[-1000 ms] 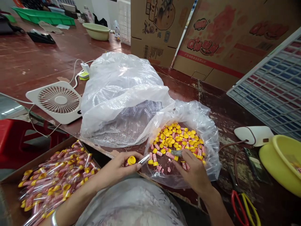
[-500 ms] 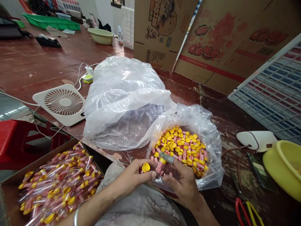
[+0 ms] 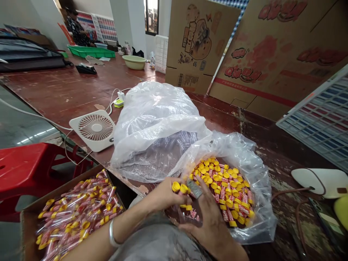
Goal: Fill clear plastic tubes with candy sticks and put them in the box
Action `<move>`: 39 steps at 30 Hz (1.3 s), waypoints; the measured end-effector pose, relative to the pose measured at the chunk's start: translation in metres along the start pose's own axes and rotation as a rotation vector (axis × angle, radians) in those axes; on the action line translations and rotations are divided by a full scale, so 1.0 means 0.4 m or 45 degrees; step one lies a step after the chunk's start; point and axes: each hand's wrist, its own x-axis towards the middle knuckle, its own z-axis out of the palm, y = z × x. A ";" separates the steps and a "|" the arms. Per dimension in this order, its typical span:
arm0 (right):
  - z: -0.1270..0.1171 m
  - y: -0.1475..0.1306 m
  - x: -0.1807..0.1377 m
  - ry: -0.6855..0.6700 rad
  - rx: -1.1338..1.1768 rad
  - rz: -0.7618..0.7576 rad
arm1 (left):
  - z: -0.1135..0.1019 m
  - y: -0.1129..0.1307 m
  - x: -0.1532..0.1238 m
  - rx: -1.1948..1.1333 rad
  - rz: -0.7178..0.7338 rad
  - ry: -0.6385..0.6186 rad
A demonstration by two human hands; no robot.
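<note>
My left hand [image 3: 163, 195] is closed around a yellow cap [image 3: 175, 186] and a clear tube, held at the near rim of a plastic bag [image 3: 244, 152] full of yellow caps and red-white candy rolls [image 3: 225, 185]. My right hand [image 3: 209, 221] meets it from the right, its taped forefinger pinching a second yellow cap [image 3: 184, 189] or the tube's end. A cardboard box [image 3: 27, 217] of filled, capped tubes [image 3: 78, 214] lies at the lower left. A larger bag of empty clear tubes [image 3: 160, 145] sits behind the hands.
A white fan [image 3: 95, 128] and power strip [image 3: 119, 102] lie left of the bags. Cardboard boxes [image 3: 258, 54] stand behind, a red stool [image 3: 24, 170] at the left, a white device [image 3: 320, 181] at the right. A person [image 3: 74, 25] sits far back.
The camera has tilted up. My right hand left the candy pile and came to my left hand; the two now work together on the tube and cap.
</note>
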 end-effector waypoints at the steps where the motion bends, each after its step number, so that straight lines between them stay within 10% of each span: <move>1: -0.007 0.019 -0.006 0.006 -0.033 0.060 | -0.025 0.011 0.019 0.269 0.036 0.125; 6: -0.031 0.108 -0.035 0.081 -0.258 0.357 | -0.154 0.056 0.160 1.472 0.033 0.737; 12: -0.026 0.123 -0.035 -0.083 -0.348 0.398 | -0.169 0.024 0.295 1.632 -0.058 0.734; 17: -0.007 0.107 -0.020 -0.240 -0.314 0.377 | -0.169 0.016 0.279 1.644 -0.123 0.708; 23: 0.036 0.074 0.020 -0.362 -0.273 0.115 | -0.217 0.017 0.115 1.492 -0.096 0.618; 29: 0.076 0.087 0.028 -0.350 -0.278 0.034 | -0.204 -0.014 -0.032 0.585 0.065 0.302; 39: -0.003 0.017 0.042 0.519 0.876 0.712 | -0.057 -0.039 -0.054 0.058 -0.070 0.037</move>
